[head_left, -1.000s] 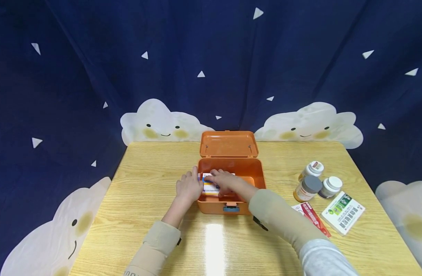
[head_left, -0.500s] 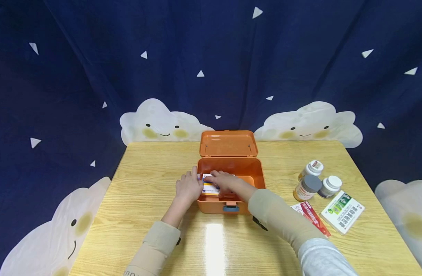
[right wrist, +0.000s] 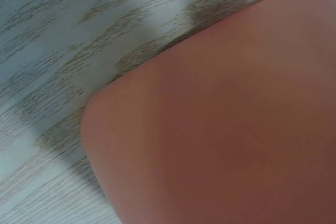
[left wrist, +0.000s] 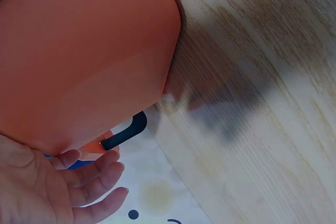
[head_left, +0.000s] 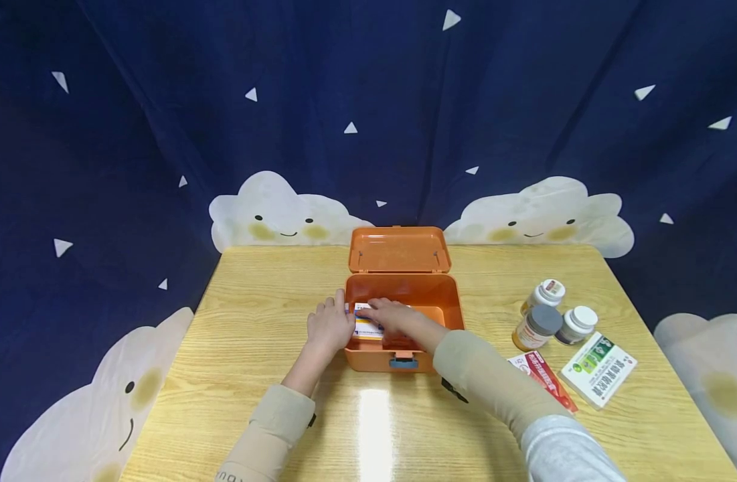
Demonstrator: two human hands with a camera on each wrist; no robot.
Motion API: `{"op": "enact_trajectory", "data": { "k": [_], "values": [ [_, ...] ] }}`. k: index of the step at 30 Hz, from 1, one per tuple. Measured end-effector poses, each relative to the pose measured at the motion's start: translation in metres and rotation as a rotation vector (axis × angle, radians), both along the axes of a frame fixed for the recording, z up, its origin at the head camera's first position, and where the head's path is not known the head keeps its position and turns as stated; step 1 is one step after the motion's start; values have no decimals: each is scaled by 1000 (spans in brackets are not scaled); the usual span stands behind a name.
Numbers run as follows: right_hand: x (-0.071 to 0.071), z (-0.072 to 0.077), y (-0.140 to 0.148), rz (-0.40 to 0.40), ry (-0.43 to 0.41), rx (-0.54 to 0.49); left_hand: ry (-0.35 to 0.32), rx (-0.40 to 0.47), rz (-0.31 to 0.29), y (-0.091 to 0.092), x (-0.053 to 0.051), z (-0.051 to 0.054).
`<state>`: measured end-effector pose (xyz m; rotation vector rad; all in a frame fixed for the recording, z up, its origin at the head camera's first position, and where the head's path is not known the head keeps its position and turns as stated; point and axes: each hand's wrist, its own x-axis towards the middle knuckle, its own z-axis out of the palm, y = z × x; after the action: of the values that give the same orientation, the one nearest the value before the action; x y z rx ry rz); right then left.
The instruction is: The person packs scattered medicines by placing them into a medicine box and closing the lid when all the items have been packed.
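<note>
An orange case (head_left: 368, 361) with a blue latch (head_left: 403, 363) stands on the table, its lid (head_left: 399, 250) raised at the back. My left hand (head_left: 330, 326) holds the case's left rim, thumb over the edge; in the left wrist view its other fingers (left wrist: 100, 192) extend loosely along the outside. Inside, at the left, lies a white medicine box (head_left: 368, 329) with blue and yellow markings. Reaching over the front wall, my right hand (head_left: 392, 317) grips this box from above, covering its right part. Only the case's outer wall (right wrist: 220, 119) appears in the right wrist view.
To the right on the table (head_left: 266, 288) are a grey-capped bottle (head_left: 537, 328), two white-capped bottles (head_left: 543, 294), a red-and-white medicine box (head_left: 544, 380) and a green-and-white one (head_left: 600, 371). A dark blue curtain (head_left: 314, 80) with clouds hangs behind.
</note>
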<state>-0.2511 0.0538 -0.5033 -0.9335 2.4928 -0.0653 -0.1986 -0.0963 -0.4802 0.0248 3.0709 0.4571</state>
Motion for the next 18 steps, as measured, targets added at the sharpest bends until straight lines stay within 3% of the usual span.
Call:
{"op": "enact_trajectory", "data": {
  "k": [9, 18],
  "values": [
    [1, 2, -1, -38, -43, 4, -10, 1, 0, 0, 0, 1],
    [3, 2, -2, -3, -2, -4, 4, -4, 0, 0, 0, 0]
  ]
}}
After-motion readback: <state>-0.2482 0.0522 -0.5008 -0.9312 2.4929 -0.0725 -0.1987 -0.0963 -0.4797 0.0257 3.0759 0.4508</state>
